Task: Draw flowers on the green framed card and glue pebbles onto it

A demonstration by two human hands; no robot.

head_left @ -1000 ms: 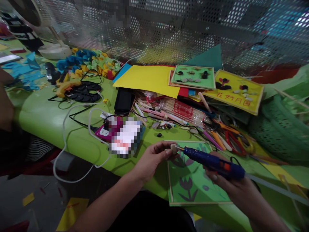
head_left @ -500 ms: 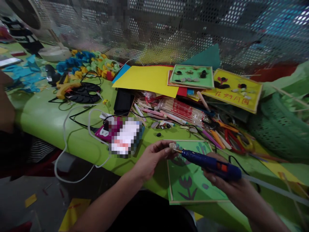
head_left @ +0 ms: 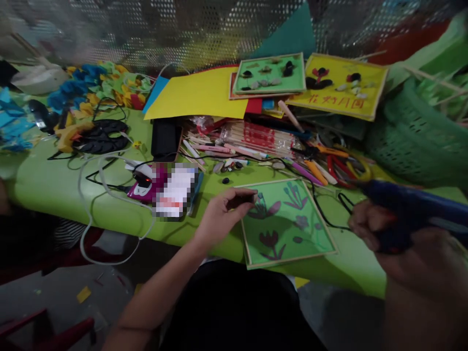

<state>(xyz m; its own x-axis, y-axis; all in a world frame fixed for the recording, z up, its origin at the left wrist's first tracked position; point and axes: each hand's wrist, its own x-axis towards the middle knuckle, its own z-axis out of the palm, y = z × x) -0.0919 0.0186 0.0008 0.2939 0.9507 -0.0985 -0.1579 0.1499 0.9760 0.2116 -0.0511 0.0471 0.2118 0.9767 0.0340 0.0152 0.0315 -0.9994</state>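
My left hand is closed in a pinch above the upper left corner of a green picture board edged with thin wooden sticks. The pale pebble it held a moment ago is mostly hidden by the fingertips now. Dark flower shapes are drawn on the board. Off to the right, my right hand is wrapped around the handle of a dark blue hot glue gun, blurred by motion. The gun's nozzle points left, apart from the board.
A phone and a purple power strip with looping cables lie left. Behind are loose pebbles, bundled sticks, scissors and finished pebble pictures. A green basket stands right; a black cord crosses the table.
The glue gun has swung away from the pebble to the right with my right hand. My left hand has stayed close over the board's upper left. The view has shifted.
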